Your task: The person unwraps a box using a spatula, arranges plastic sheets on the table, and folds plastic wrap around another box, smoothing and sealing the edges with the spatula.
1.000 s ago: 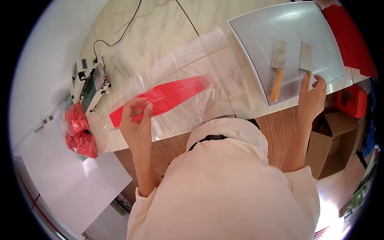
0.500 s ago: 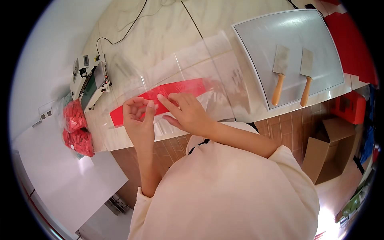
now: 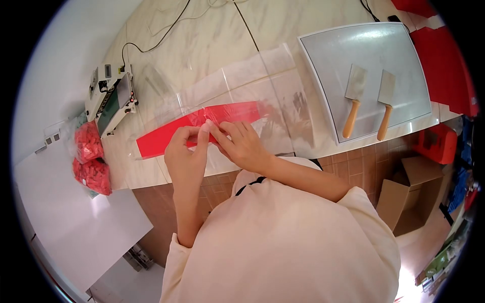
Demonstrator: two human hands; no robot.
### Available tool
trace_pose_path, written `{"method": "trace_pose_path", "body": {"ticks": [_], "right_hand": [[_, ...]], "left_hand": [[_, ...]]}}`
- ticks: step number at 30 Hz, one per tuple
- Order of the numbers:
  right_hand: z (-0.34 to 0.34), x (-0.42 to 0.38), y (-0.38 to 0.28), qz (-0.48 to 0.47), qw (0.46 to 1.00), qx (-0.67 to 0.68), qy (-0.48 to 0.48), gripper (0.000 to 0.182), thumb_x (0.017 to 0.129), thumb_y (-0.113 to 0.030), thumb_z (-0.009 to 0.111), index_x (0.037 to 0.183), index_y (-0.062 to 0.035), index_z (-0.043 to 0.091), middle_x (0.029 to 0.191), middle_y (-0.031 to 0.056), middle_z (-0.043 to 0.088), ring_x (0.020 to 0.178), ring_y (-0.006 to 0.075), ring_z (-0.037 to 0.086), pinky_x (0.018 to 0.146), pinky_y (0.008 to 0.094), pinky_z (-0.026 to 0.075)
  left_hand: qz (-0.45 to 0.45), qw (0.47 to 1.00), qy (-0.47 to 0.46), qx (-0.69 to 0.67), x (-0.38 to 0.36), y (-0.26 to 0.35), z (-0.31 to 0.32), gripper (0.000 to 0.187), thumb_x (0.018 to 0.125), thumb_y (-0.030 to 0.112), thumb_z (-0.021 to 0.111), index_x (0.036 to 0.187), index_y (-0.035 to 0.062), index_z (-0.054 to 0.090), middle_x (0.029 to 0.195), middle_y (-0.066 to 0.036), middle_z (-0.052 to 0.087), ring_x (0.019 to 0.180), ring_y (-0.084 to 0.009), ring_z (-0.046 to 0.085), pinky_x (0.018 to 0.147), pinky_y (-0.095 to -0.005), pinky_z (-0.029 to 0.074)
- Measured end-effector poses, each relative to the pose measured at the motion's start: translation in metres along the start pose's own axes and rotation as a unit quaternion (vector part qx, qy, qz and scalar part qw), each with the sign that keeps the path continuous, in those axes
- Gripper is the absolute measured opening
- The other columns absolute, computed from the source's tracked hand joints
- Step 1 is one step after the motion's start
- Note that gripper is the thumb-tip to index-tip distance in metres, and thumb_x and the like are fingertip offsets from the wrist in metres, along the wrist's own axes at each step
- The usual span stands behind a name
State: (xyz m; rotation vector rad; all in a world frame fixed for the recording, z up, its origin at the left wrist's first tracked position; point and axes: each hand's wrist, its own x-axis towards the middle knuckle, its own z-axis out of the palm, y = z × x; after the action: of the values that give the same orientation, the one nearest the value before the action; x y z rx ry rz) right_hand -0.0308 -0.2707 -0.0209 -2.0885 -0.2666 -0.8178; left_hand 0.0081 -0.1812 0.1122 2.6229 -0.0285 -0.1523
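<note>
My left hand (image 3: 188,151) and my right hand (image 3: 246,147) meet over the near edge of a long red piece (image 3: 169,135), thumbs and fingers pinched close together. Whatever lies between the fingertips is too small or hidden to make out. Clear plastic film (image 3: 283,108), wrinkled and shiny, spreads around and over the red piece on the table. The red piece tapers toward its ends, and my hands cover part of its lower edge.
Two cleavers (image 3: 356,81) (image 3: 387,88) with wooden handles lie on a grey board (image 3: 323,50) to the right. A sealing machine (image 3: 115,98) stands at the left, beside bags of red pieces (image 3: 90,174). An open cardboard box (image 3: 411,194) is below the table's right side.
My left hand has moved right, and its fingertips now meet those of my right hand. The view has shifted slightly; the red piece stays on the table.
</note>
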Motion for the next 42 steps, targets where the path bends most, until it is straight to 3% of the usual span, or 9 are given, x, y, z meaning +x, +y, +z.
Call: {"method": "trace_pose_path", "body": {"ticks": [2,5,12,15,21,23,28,33,42], "right_hand": [[0.001,0.003,0.0,-0.017,0.999,-0.012,0.031,0.054,0.079,-0.01,0.063,0.13,0.0038,0.053,0.092,0.0073,0.055,0.074,0.0178,0.052,0.064,0.0306,0.04],[0.0,-0.001,-0.002,0.003,1.0,-0.018,0.005,0.064,0.071,-0.006,0.072,0.131,0.0012,0.053,0.098,0.0084,0.057,0.081,0.0201,0.055,0.069,0.032,0.043],[-0.011,-0.008,0.002,-0.005,0.999,-0.038,-0.014,0.061,0.073,-0.007,0.072,0.131,-0.0015,0.054,0.099,0.0079,0.058,0.083,0.0211,0.056,0.069,0.0345,0.043],[-0.068,-0.012,0.015,0.094,0.993,-0.063,0.032,0.047,0.079,-0.009,0.069,0.124,-0.0064,0.058,0.1,0.0106,0.059,0.087,0.0262,0.056,0.074,0.0392,0.044],[-0.218,-0.043,0.077,0.195,0.896,-0.386,0.101,0.023,0.08,-0.007,0.064,0.104,-0.0067,0.063,0.097,0.0114,0.059,0.087,0.0314,0.055,0.077,0.0435,0.043],[-0.246,-0.062,0.087,0.262,0.829,-0.485,0.096,0.017,0.083,-0.011,0.063,0.1,-0.0063,0.063,0.093,0.011,0.059,0.085,0.0316,0.055,0.076,0.0437,0.043],[-0.258,-0.085,0.097,0.357,0.775,-0.517,0.068,0.023,0.09,-0.027,0.059,0.095,-0.0042,0.061,0.087,0.0116,0.059,0.081,0.0312,0.055,0.074,0.0434,0.044],[-0.246,-0.077,0.101,0.509,0.733,-0.451,0.014,0.034,0.093,-0.038,0.058,0.089,-0.0038,0.057,0.083,0.0139,0.063,0.08,0.0338,0.061,0.071,0.0449,0.048],[-0.24,-0.081,0.112,0.508,0.683,-0.524,-0.022,0.04,0.087,-0.043,0.063,0.092,-0.0045,0.054,0.087,0.0137,0.063,0.084,0.0337,0.063,0.069,0.0462,0.051]], "left_hand": [[0.038,0.999,0.008,0.005,0.001,-0.002,0.003,0.023,0.09,0.022,0.067,0.085,-0.0009,0.066,0.077,-0.007,0.065,0.069,-0.0108,0.062,0.061,-0.0271,0.047],[0.055,0.998,0.043,-0.01,0.001,-0.005,0.005,0.017,0.087,0.016,0.069,0.085,-0.0006,0.067,0.076,-0.006,0.065,0.067,-0.0112,0.06,0.06,-0.0271,0.047],[-0.008,0.997,0.066,-0.046,0.003,-0.007,0.003,0.014,0.086,0.013,0.069,0.086,-0.0005,0.067,0.076,-0.005,0.067,0.067,-0.0108,0.059,0.063,-0.0259,0.047],[-0.005,0.996,0.064,-0.064,0.004,-0.014,0.0,0.014,0.087,0.013,0.069,0.086,-0.001,0.067,0.075,-0.004,0.066,0.068,-0.0094,0.058,0.065,-0.0246,0.047],[-0.006,0.998,0.018,-0.068,0.013,-0.03,-0.006,0.018,0.089,0.015,0.068,0.082,-0.0016,0.065,0.07,-0.002,0.061,0.066,-0.0068,0.053,0.063,-0.0237,0.044],[-0.009,0.997,0.031,-0.065,0.014,-0.031,-0.007,0.023,0.09,0.018,0.067,0.08,-0.0019,0.064,0.069,-0.002,0.061,0.066,-0.007,0.052,0.063,-0.0236,0.043],[-0.013,0.996,0.021,-0.09,0.02,-0.045,-0.005,0.028,0.091,0.023,0.066,0.08,-0.0017,0.062,0.069,-0.001,0.059,0.065,-0.0075,0.051,0.063,-0.0232,0.042],[-0.039,0.992,0.004,-0.117,0.02,-0.049,-0.004,0.031,0.091,0.027,0.066,0.081,-0.0016,0.062,0.068,-0.001,0.058,0.065,-0.0075,0.049,0.062,-0.0238,0.041],[-0.01,0.997,0.028,-0.066,0.017,-0.037,-0.006,0.03,0.091,0.031,0.065,0.085,0.0019,0.065,0.072,-0.002,0.062,0.068,-0.01,0.054,0.065,-0.0244,0.042]]}}
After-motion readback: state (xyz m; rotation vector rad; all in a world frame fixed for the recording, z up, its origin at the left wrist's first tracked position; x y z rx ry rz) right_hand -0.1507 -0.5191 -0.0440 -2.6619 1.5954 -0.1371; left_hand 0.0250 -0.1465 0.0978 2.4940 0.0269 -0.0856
